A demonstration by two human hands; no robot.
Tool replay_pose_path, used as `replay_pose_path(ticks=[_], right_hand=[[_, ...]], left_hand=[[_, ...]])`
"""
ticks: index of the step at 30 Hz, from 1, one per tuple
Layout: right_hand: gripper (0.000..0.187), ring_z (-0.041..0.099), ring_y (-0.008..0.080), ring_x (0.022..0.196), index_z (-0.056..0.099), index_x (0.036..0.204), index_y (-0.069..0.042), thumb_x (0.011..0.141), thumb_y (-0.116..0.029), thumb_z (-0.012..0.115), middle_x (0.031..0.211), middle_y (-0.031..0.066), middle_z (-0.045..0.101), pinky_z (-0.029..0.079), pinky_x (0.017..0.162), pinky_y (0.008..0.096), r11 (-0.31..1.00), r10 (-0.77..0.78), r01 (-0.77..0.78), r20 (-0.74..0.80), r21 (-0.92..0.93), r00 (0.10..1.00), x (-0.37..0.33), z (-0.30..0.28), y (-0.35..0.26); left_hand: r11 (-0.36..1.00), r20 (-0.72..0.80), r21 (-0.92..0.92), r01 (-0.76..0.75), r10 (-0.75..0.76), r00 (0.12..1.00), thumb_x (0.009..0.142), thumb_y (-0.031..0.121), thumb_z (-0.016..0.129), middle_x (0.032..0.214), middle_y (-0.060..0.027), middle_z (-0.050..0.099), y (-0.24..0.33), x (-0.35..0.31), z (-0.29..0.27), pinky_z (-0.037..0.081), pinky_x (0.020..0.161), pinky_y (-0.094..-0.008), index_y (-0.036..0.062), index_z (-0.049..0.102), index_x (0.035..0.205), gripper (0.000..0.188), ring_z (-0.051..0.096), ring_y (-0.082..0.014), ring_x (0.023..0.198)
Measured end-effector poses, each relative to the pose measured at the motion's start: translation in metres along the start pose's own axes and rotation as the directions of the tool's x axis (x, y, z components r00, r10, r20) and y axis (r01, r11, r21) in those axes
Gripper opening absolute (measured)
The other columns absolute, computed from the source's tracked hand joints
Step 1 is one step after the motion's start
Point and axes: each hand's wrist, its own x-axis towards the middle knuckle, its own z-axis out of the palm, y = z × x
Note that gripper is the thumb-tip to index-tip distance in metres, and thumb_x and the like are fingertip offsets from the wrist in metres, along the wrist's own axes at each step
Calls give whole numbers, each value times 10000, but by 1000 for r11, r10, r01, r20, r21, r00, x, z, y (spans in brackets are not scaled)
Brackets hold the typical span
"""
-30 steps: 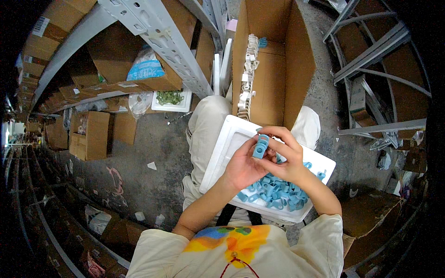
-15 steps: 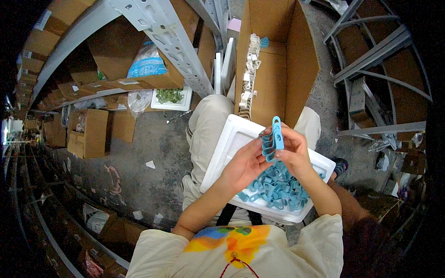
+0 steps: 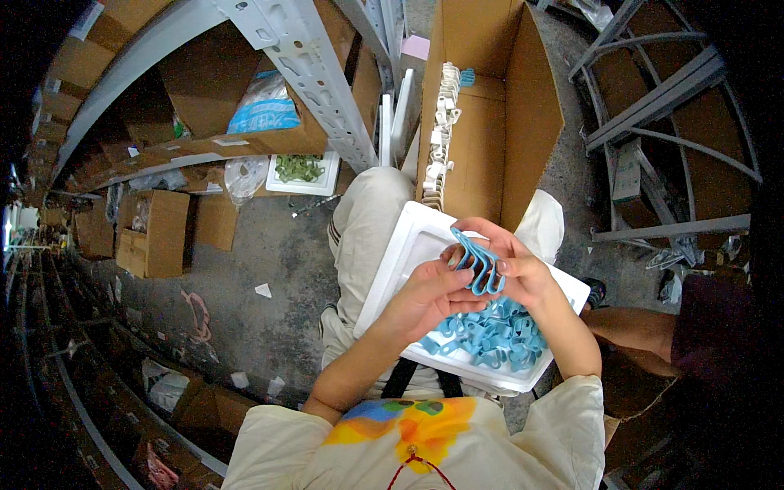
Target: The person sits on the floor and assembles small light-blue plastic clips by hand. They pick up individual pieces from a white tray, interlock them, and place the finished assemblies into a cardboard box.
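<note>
A small nested stack of blue wavy plastic pieces (image 3: 482, 268) is held between my two hands, tilted so that its curved edges show. My left hand (image 3: 431, 296) grips it from the left and below, thumb against its side. My right hand (image 3: 523, 265) closes on it from the right, fingers over the far end. Under them, a white foam tray (image 3: 382, 304) rests across my lap. A heap of loose blue plastic pieces (image 3: 490, 336) lies in the tray, partly covered by my hands and right forearm.
A tall open cardboard box (image 3: 531, 114) stands beyond my knees. White wavy pieces (image 3: 441, 131) line its left wall, with a few blue ones (image 3: 467, 77). Metal shelving (image 3: 302, 61) rises at left, near a tray of green pieces (image 3: 300, 169). Another person's leg (image 3: 633, 331) is close at right.
My hands have turned the blue stack from nearly upright, slotted face showing, to a lower tilt with its wavy edges showing. The other person's leg at right has shifted, and a carton edge shows below it.
</note>
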Motion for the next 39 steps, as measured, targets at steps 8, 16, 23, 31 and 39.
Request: replay_pose_path(ticks=[8, 16, 23, 31, 39], right_hand=[[651, 553, 226, 923, 402, 1140, 80, 592, -130, 684, 993, 187, 559, 414, 851, 303, 986, 115, -105, 71, -130, 991, 4, 1, -12], [561, 550, 201, 912, 485, 1063, 67, 565, -77, 700, 987, 153, 565, 413, 844, 299, 979, 50, -47, 13, -197, 999, 3, 0, -16], [122, 551, 156, 855, 618, 797, 4, 681, -19, 647, 935, 103, 583, 433, 752, 262, 759, -173, 134, 1, -638, 985, -4, 2, -25], [424, 496, 298, 920, 544, 1014, -2, 637, -158, 663, 1016, 144, 535, 402, 790, 360, -143, -475, 224, 265, -964, 839, -10, 38, -10], [561, 446, 322, 963, 453, 1088, 10, 600, -194, 639, 1061, 153, 460, 358, 836, 419, -437, -547, 5, 270, -900, 792, -1, 46, 21]], left_hand=[[981, -11, 174, 82, -81, 997, 796, 188, 554, 1005, -168, 558, 4, -5, 3, 501, 718, -326, -10, 412, 1111, 399, 576, -304, 902], [943, -40, 328, 58, -48, 998, 773, 141, 588, 974, -164, 572, 9, -9, 8, 518, 639, -277, -42, 446, 1081, 385, 605, -280, 832], [952, -141, 306, 30, 14, 990, 783, 146, 577, 964, -152, 580, 7, -5, 0, 516, 646, -274, -40, 496, 1032, 322, 603, -267, 840], [959, -256, 131, -253, 279, 925, 812, 99, 541, 914, -84, 588, -6, 5, -10, 482, 708, -247, -17, 525, 1002, 224, 592, -173, 830], [940, -317, -25, -340, 315, 895, 827, 148, 533, 920, -51, 566, -17, 10, -5, 445, 734, -260, 25, 522, 999, 212, 552, -133, 822]])
